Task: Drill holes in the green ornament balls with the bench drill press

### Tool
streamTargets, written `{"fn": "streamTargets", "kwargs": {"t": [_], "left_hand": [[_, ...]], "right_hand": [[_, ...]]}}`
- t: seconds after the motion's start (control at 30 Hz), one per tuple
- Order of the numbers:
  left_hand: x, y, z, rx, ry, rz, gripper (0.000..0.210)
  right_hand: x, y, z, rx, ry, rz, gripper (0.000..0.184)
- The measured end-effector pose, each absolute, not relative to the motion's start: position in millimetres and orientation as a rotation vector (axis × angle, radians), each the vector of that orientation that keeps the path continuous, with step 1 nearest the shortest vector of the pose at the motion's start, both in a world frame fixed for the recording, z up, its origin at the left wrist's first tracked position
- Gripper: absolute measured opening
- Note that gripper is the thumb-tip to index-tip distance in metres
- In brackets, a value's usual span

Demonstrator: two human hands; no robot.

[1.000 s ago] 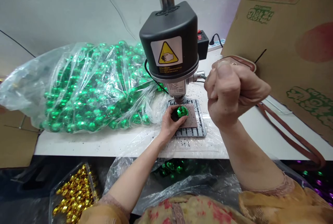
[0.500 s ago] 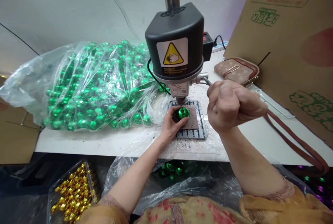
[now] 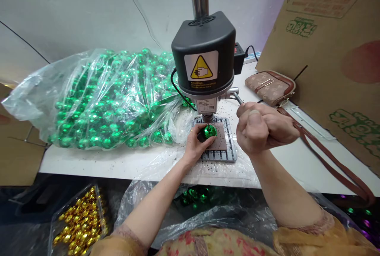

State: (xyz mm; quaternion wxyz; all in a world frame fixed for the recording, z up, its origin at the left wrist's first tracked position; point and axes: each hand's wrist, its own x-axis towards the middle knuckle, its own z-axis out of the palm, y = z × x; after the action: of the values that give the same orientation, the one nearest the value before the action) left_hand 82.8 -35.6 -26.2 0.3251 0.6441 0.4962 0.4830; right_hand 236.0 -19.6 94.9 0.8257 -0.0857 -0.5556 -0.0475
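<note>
A small bench drill press (image 3: 204, 60) with a black motor head and a yellow warning label stands on a white table (image 3: 97, 163). My left hand (image 3: 196, 145) pinches a shiny green ball (image 3: 209, 131) on the ribbed drill base (image 3: 228, 147), right under the chuck, whose tip touches the ball. My right hand (image 3: 263, 127) is a closed fist around the metal feed lever (image 3: 237, 98) on the machine's right side.
A big clear bag of green balls (image 3: 101, 97) lies left of the drill. A brown patterned purse (image 3: 271, 85) with a long strap sits at the right, before a tilted cardboard box (image 3: 332, 50). A tray of gold balls (image 3: 78, 222) sits below the table.
My right fist has pulled the lever down and toward me, and the drill head has come down onto the green ball. My left hand kept hold of the ball.
</note>
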Motion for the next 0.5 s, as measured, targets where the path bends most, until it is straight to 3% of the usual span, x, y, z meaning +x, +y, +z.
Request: {"fn": "streamTargets", "kwargs": {"t": [0.2, 0.5], "left_hand": [[81, -35, -29, 1.69, 1.31, 1.258, 0.044], [78, -61, -12, 1.686, 1.473, 1.286, 0.037]], "right_hand": [[238, -24, 88, -0.205, -1.223, -0.098, 0.05], [229, -25, 156, -0.428, -1.089, 0.206, 0.046]]}}
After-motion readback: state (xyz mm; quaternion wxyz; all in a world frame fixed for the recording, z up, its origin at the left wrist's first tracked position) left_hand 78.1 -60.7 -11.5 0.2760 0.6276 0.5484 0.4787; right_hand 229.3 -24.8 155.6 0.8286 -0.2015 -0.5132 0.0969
